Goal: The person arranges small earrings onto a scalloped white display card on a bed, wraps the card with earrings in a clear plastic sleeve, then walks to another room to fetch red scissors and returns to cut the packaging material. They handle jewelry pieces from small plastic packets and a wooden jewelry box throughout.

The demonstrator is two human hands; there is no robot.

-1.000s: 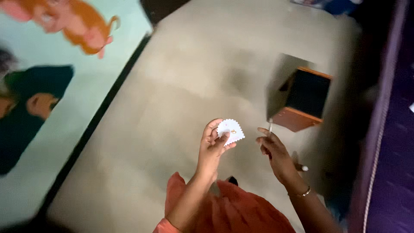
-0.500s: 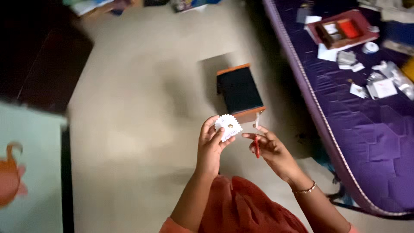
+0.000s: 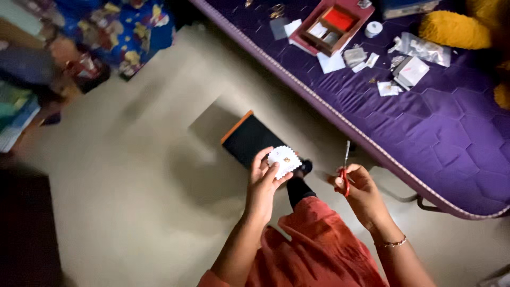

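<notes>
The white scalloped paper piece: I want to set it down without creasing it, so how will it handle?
The white scalloped paper piece looks thin and flat, so probably light and bendable. The left hand holds it by fingertips alone, suggesting little weight. Its fine cut edge likely crumples or tears easily.

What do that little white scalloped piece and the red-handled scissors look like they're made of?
The white scalloped piece, held in the left hand, looks like thin matte paper or card: flat, with a cleanly cut wavy edge. The scissors in the right hand seem to have pale, probably metal blades and glossy red handles, likely plastic.
</notes>
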